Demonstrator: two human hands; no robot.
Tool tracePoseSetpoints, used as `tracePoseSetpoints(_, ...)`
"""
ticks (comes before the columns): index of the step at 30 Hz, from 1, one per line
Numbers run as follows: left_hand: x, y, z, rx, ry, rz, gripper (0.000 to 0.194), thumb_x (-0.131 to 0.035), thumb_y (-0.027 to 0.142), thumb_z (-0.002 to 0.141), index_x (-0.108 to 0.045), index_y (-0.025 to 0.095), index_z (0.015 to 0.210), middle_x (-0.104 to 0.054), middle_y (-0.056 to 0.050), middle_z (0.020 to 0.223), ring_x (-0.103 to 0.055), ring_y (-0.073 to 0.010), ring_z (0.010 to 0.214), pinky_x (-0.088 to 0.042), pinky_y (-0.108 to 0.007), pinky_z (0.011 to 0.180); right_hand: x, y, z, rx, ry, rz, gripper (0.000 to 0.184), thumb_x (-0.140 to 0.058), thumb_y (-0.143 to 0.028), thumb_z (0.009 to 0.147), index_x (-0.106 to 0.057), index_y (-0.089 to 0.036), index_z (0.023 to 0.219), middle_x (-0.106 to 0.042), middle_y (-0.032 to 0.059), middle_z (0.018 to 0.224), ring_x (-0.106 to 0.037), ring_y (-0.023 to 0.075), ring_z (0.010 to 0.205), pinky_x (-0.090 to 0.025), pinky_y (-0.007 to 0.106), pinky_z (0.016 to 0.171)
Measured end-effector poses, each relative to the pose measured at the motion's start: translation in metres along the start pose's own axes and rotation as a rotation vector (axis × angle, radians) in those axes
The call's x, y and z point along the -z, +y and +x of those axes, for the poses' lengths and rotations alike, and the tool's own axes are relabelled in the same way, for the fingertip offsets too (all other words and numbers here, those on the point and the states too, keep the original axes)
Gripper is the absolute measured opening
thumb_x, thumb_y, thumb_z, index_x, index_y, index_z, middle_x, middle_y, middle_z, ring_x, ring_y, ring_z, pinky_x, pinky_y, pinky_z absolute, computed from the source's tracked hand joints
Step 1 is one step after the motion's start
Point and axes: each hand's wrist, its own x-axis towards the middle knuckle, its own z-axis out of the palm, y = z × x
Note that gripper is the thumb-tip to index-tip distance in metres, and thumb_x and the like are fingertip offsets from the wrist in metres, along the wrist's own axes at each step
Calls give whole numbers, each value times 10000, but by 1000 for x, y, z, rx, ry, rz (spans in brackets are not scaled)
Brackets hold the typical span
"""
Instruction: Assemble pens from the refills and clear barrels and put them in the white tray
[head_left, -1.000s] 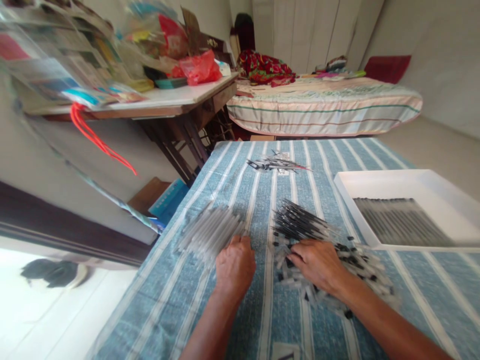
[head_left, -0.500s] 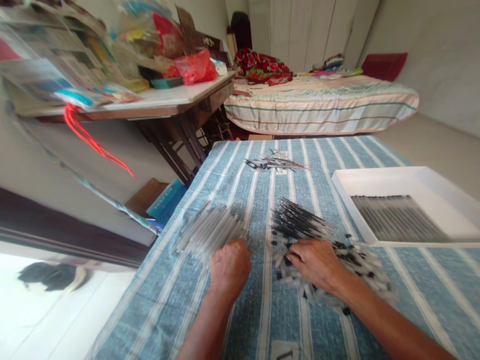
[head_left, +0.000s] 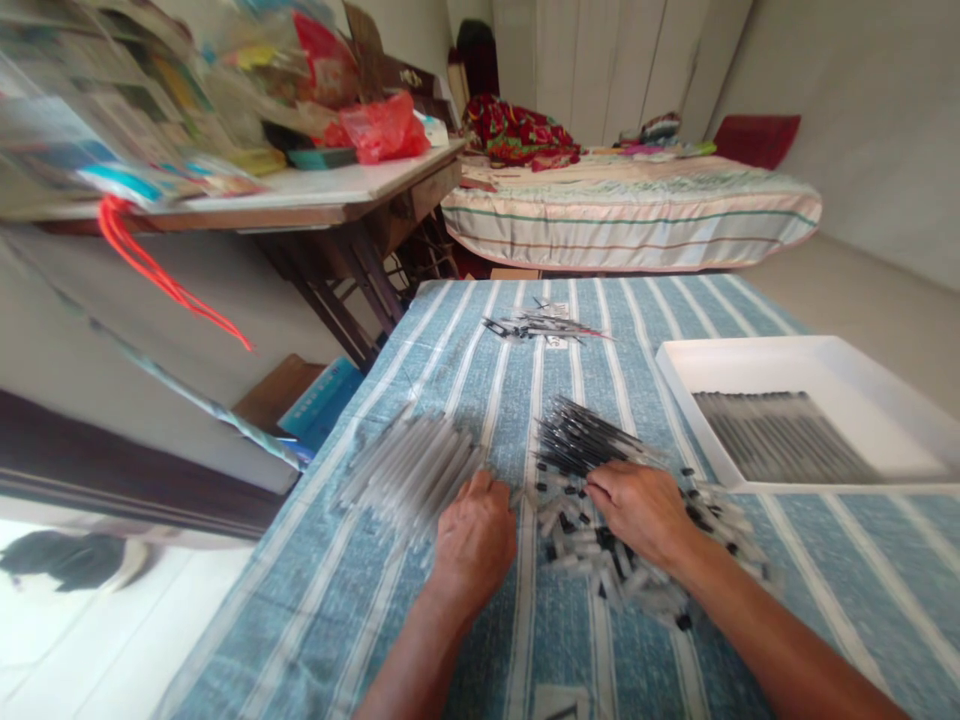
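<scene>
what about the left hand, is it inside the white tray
No, the left hand is beside the pale tubes on the striped cloth, apart from the white tray.

I hold both bare forearms (head_left: 765, 620) out nearer me than the white tray (head_left: 757, 365), right hand (head_left: 641, 510) left of it, palm down, thumb and fingertips drawn together; left hand (head_left: 476, 535) farther left of it, fingers curled.
</scene>
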Motion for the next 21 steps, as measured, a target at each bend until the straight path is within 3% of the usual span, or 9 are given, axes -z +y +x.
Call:
tracePoseSetpoints(8, -9, -1, 3, -20, 209, -353, 129, -470, 138, 767, -481, 192, 651, -533, -7, 709, -538, -134, 669, -391, -231, 640, 0, 2, 2, -41, -20, -112, 258, -417, -266, 887, -640, -199, 777, -689, 59, 780, -641, 198, 731, -323, 267, 578)
tracePoseSetpoints(12, -10, -2, 4, -31, 230, -502, 79, -484, 143, 744, -537, 186, 705, -558, -5, 719, -556, -139, 685, -416, -236, 656, 1, 1, 4, -90, -67, -102, 226, -425, -277, 881, -632, -193, 848, -709, 68, 805, -656, 209, 740, -319, 267, 553)
tracePoseSetpoints(17, -10, -2, 4, -136, 245, -594, 178, -466, 122, 757, -614, 177, 841, -595, -27, 782, -590, -153, 757, -441, -243, 704, 2, 0, 4, -87, -140, -73, 187, -465, -255, 851, -646, -216, 829, -717, 57, 787, -665, 228, 776, -315, 265, 549)
tracePoseSetpoints(21, -10, -2, 4, -165, 248, -582, 175, -462, 88, 747, -616, 166, 779, -582, -29, 748, -585, -154, 746, -439, -242, 692, 0, 8, 2, -21, -46, -32, 188, -458, -233, 860, -637, -211, 806, -708, 35, 749, -660, 197, 723, -318, 261, 561)
